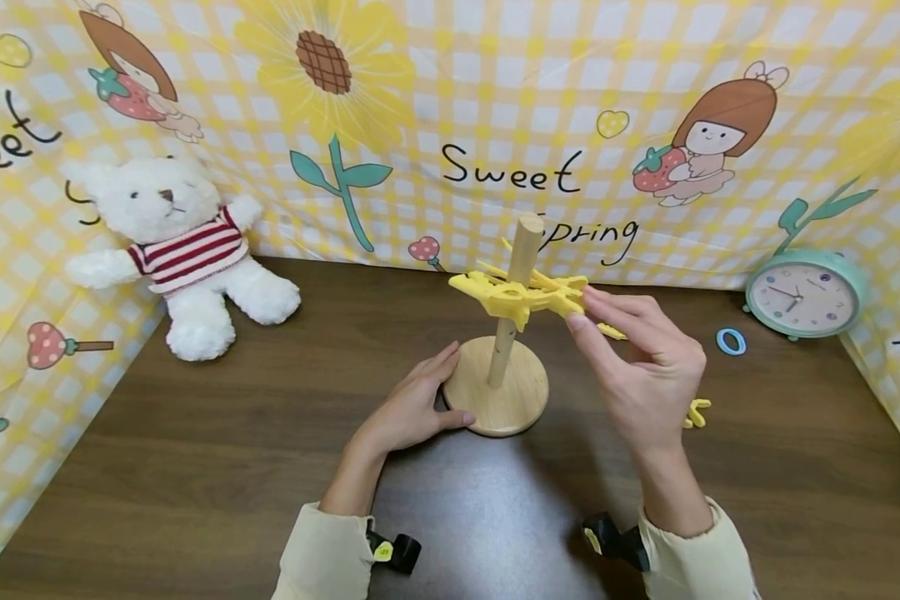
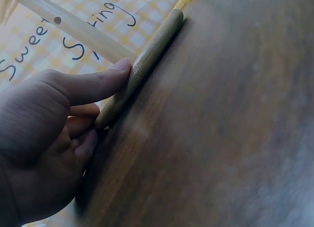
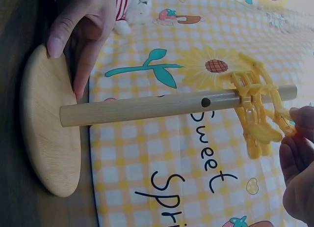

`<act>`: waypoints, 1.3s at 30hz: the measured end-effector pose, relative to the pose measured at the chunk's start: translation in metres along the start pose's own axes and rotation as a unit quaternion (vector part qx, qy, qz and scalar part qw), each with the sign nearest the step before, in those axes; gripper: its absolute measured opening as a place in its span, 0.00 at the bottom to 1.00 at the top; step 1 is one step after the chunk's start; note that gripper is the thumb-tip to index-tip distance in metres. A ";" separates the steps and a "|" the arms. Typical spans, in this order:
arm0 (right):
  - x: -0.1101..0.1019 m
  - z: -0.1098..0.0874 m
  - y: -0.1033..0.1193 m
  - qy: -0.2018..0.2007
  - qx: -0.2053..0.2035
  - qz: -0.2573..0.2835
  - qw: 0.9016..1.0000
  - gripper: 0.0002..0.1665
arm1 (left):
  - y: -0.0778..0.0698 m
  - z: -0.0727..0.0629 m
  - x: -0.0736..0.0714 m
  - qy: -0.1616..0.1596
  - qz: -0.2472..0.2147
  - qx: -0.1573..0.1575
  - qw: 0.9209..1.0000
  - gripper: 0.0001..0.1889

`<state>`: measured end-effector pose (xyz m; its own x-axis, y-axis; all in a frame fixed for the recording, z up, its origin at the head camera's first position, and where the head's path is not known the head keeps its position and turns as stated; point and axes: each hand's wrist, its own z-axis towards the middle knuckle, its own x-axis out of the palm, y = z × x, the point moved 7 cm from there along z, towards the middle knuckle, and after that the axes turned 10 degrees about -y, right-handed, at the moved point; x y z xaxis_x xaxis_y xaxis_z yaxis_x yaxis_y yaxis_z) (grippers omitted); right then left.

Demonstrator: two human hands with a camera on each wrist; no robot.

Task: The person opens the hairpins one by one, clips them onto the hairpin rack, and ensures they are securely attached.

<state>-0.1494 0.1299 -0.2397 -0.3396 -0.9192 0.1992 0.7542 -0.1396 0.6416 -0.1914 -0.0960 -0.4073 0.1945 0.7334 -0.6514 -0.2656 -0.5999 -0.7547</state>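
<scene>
A wooden stand with a round base (image 1: 521, 400) and an upright pole (image 1: 504, 350) stands on the table. The left hand (image 1: 412, 400) grips the left edge of the base; in the left wrist view its thumb (image 2: 105, 84) lies on top, the other fingers at the rim. Several yellow plastic branched pieces (image 1: 506, 296) sit around the upper pole. With thumb and fingertips, the right hand (image 1: 648, 367) pinches the right end of a yellow piece (image 3: 279, 114). How these pieces fit together cannot be made out. Dark holes show in the pole in the right wrist view.
More yellow pieces (image 1: 696, 412) lie on the table to the right, partly behind the right hand. Beyond them are a blue ring (image 1: 731, 342) and a green alarm clock (image 1: 802, 296). A white teddy bear (image 1: 187, 242) sits at the back left, against the printed cloth (image 1: 390, 208).
</scene>
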 end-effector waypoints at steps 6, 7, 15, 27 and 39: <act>0.003 0.000 0.001 0.008 -0.015 -0.020 1.000 0.14 | 0.000 0.000 -0.001 -0.002 -0.001 0.003 1.000 0.48; 0.002 0.000 0.000 0.007 -0.016 -0.027 0.999 0.14 | 0.000 0.000 -0.001 -0.002 -0.001 0.004 1.000 0.48; 0.002 -0.001 -0.007 -0.004 0.009 -0.016 1.000 0.16 | 0.000 0.000 0.000 -0.001 0.000 0.006 1.000 0.49; 0.001 -0.002 -0.010 -0.015 0.029 -0.026 0.999 0.19 | 0.001 0.000 0.001 -0.001 -0.002 0.005 1.000 0.48; -0.008 0.003 -0.019 -0.006 0.039 0.000 0.999 0.19 | 0.001 0.001 0.001 0.004 0.001 0.001 1.000 0.49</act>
<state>-0.1623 0.1414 -0.2511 -0.3460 -0.9150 0.2076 0.7089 -0.1100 0.6967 -0.1924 -0.0957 -0.4091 0.2017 0.7295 -0.6535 -0.2682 -0.6006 -0.7532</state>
